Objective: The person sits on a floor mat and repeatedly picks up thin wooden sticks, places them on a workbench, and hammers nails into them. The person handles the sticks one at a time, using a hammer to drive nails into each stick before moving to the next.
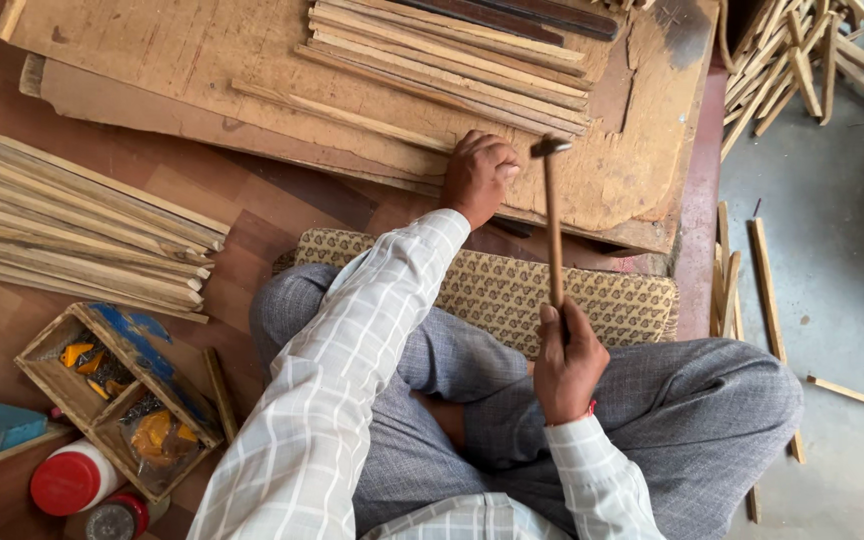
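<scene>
Reddish-brown floor tiles lay beneath us, with a worn, chipped plywood board spread across the twelve o'clock side and grey concrete off toward three o'clock. We sat cross-legged in grey trousers behind a patterned woven cushion. Our left hand, sleeve checked white, reached forward to twelve o'clock, knuckles up and fingers curled shut, pressing down on the near end of a thin pale wooden strip lying flat on the board; that strip ran from the fist toward ten o'clock. Our right hand sat nearer the lap, fingers wrapped tight around the lower end of a hammer. Its slim brown wooden handle ran almost straight from six to twelve o'clock, the small dark metal head at the far end just beside the left fist. More rough-sawn strips were stacked on the board at twelve o'clock, another bundle lay at nine o'clock, and a divided wooden box of small parts sat at eight o'clock.
</scene>
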A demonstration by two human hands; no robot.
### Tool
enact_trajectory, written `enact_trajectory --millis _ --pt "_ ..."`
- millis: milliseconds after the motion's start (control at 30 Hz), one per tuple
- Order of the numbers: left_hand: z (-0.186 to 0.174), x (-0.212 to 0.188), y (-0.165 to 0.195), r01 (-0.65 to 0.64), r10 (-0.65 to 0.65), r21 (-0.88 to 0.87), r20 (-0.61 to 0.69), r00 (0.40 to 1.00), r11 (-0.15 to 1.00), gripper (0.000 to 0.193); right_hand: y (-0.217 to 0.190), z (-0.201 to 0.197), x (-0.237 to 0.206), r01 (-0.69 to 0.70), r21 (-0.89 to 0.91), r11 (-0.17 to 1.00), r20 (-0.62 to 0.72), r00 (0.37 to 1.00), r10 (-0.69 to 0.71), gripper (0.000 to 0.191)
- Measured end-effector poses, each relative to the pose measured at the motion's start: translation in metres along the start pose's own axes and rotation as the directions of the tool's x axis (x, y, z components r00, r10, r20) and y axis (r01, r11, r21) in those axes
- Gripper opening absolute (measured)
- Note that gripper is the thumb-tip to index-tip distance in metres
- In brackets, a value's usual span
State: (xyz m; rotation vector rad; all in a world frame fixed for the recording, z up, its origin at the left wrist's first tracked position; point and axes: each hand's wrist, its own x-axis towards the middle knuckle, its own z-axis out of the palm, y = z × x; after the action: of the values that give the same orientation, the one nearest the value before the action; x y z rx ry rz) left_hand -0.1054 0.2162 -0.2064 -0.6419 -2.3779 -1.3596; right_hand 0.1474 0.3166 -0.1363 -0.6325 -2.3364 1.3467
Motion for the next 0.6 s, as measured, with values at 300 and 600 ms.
enact_trajectory --millis 300,600 --pt "0.003 0.004 -0.003 0.123 -0.131 0.081 0.112 0.985 0.989 0.009 -0.006 -0.002 0.001 0.022 -0.026 0.999 -0.007 1.000 -0.023 0.026" --pt "-0.006 0.009 -0.009 0.144 -0.143 0.012 0.230 0.963 0.990 0.011 -0.005 0.002 0.004 0.090 -0.078 0.993 -0.031 0.995 -0.092 0.024"
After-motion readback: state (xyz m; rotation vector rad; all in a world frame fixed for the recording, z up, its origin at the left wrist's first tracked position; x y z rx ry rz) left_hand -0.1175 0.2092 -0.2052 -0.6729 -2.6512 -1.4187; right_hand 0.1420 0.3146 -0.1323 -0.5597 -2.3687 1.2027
